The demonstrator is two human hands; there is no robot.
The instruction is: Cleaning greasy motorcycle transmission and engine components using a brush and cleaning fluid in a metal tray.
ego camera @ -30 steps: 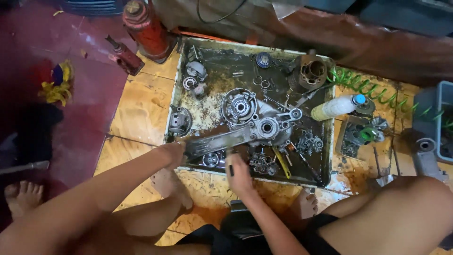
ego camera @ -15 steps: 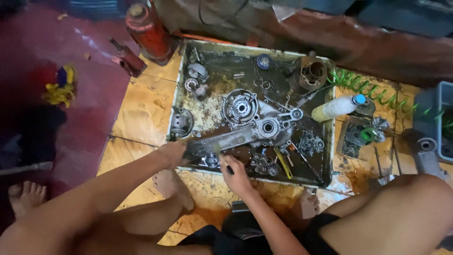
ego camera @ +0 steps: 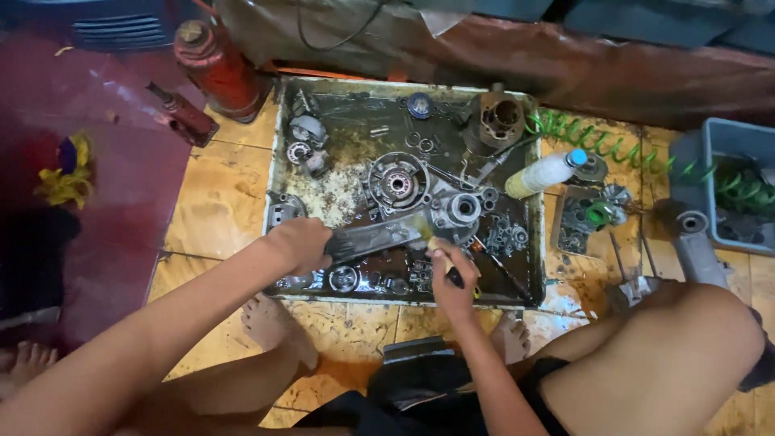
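A large grey engine crankcase point(ego camera: 420, 206) lies in a dirty metal tray point(ego camera: 533, 266) on the floor. My left hand point(ego camera: 300, 244) grips the crankcase's long arm end at the tray's left side. My right hand point(ego camera: 452, 278) is shut on a brush point(ego camera: 442, 257) with a dark handle, its bristles touching the case near the middle. Loose bearings, gears and small metal parts lie around the case in oily liquid.
A rusty cylinder point(ego camera: 494, 121) stands at the tray's back right. A white bottle point(ego camera: 545, 172) with a blue cap lies on the tray's right rim. A red bottle jack point(ego camera: 216, 69) stands back left, a green coiled hose point(ego camera: 597, 139) and a grey bin point(ego camera: 726, 182) right. Bare feet rest before the tray.
My right hand has moved the brush right and further up onto the crankcase. My left hand slid further onto the case's arm. The view shifted right.
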